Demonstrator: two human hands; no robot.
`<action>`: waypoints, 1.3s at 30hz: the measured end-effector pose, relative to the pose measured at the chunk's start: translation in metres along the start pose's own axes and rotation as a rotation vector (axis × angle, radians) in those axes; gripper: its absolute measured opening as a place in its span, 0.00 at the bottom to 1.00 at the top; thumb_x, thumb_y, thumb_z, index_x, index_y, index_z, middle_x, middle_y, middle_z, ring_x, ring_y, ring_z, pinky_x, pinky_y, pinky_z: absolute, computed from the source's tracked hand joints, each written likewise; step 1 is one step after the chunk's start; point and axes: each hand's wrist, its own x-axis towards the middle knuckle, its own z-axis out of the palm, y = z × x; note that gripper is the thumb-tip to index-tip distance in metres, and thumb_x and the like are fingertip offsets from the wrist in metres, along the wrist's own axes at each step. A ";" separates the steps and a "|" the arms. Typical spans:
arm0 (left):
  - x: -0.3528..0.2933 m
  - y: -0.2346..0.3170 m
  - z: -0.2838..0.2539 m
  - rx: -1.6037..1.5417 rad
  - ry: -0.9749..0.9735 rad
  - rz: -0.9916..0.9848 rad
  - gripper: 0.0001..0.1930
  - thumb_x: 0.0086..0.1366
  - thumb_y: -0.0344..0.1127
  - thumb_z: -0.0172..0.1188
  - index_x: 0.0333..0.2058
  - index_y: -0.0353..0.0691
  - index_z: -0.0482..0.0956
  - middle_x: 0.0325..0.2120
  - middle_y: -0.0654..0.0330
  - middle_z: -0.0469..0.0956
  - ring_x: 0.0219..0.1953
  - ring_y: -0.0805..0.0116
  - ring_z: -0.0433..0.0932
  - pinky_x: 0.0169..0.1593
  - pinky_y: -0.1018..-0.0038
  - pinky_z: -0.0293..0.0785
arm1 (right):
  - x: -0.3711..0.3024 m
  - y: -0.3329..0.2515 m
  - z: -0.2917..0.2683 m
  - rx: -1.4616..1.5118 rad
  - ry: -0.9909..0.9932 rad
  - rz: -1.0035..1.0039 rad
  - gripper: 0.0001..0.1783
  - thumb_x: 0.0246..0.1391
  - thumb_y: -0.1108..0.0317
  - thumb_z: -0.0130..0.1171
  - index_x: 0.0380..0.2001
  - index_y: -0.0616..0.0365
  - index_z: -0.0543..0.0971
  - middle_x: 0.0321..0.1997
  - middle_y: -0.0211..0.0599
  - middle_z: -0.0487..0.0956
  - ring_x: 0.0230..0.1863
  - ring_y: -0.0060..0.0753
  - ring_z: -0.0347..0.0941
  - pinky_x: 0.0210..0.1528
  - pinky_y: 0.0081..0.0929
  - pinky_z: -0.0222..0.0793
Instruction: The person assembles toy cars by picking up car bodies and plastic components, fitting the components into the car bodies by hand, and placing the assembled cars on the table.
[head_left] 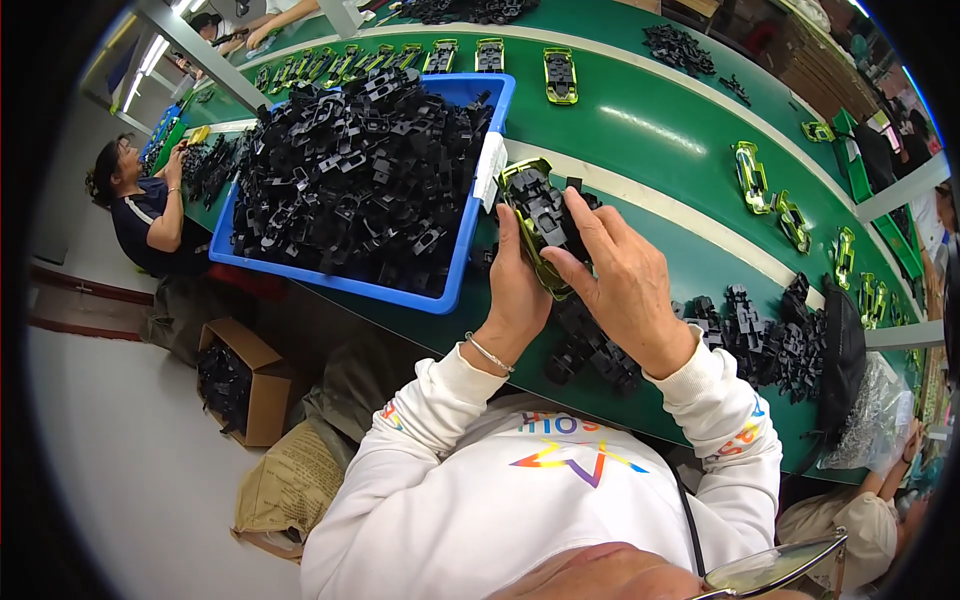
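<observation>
My left hand [517, 292] holds a shiny yellow-green toy car shell [513, 182] from below, its thumb along the near side. Set into the shell's hollow underside is a black plastic chassis piece [541, 205]. My right hand [632, 278] grips the same car from the right, thumb and fingers on the black piece and the shell's edge. What the fingers cover underneath is hidden. Just left of the car stands a blue bin [458, 285] heaped with black plastic parts [365, 180]. More dark chassis pieces [597, 350] lie on the bench beneath my hands.
Right of my hands, black chassis parts [745, 325] lie piled on the green bench beside a clear plastic bag [868, 418]. Green car shells [750, 178] and filled cars [560, 76] line the belt [640, 125]. A co-worker [150, 205] sits at left. A cardboard box [268, 400] stands below.
</observation>
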 end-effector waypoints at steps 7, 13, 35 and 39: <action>0.000 -0.003 0.001 0.090 0.030 0.036 0.29 0.75 0.60 0.33 0.54 0.41 0.69 0.46 0.60 0.77 0.49 0.70 0.78 0.52 0.71 0.75 | 0.003 -0.005 -0.005 -0.031 -0.060 -0.012 0.32 0.53 0.58 0.66 0.59 0.61 0.72 0.32 0.40 0.75 0.28 0.41 0.72 0.29 0.35 0.68; -0.001 -0.006 -0.002 0.171 0.032 0.070 0.30 0.75 0.60 0.34 0.53 0.38 0.70 0.45 0.58 0.77 0.47 0.69 0.78 0.52 0.71 0.76 | 0.008 -0.005 -0.020 -0.091 -0.272 -0.005 0.31 0.52 0.57 0.65 0.55 0.65 0.73 0.36 0.41 0.78 0.34 0.40 0.76 0.39 0.34 0.71; 0.009 -0.006 -0.006 0.291 -0.041 -0.015 0.23 0.67 0.40 0.44 0.53 0.28 0.70 0.49 0.47 0.78 0.49 0.60 0.79 0.55 0.67 0.74 | 0.003 0.008 -0.019 -0.007 -0.410 -0.016 0.30 0.54 0.60 0.61 0.55 0.71 0.71 0.28 0.48 0.79 0.29 0.46 0.78 0.31 0.35 0.72; 0.014 0.000 -0.002 0.147 -0.058 -0.015 0.22 0.67 0.36 0.47 0.56 0.33 0.62 0.50 0.46 0.77 0.50 0.60 0.79 0.55 0.66 0.75 | -0.002 0.030 -0.018 0.513 -0.214 0.267 0.27 0.57 0.57 0.62 0.54 0.65 0.75 0.31 0.41 0.80 0.31 0.33 0.78 0.34 0.29 0.73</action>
